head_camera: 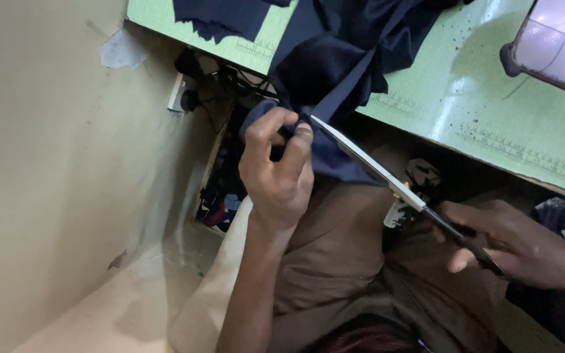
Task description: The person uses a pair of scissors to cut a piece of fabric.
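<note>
Left hand (277, 171) pinches a fold of dark navy fabric (344, 55) between thumb and curled fingers, just below the near edge of the green table (485, 98). The fabric hangs off that edge in a bunch; a taut strip of it runs from the pinch up to the bulk lying on the tabletop. More of the same cloth sits at the table's far left corner, with a jagged cut edge.

Right hand (514, 245) is closed around the dark handles of a pair of scissors (387, 171), fingers wrapped, thumb tip showing underneath. The long silver blades point up-left, and the tip meets the fabric right at the left hand's fingertips. Blades look nearly shut, but I cannot tell for sure at this angle.

The scissors are held below the table's near edge, over the person's lap, not resting on anything. The person wears brown clothing (341, 261), which fills the lower middle of the view.

A white sewing machine (557, 42) stands at the table's far right corner, partly cut off. The tabletop has printed ruler markings along its near edge.

A beige wall (40, 163) is on the left, with a wall socket (181, 95) and dark cables beside the table's left edge. Scrap cloth is piled under the table there, too dark to make out.
</note>
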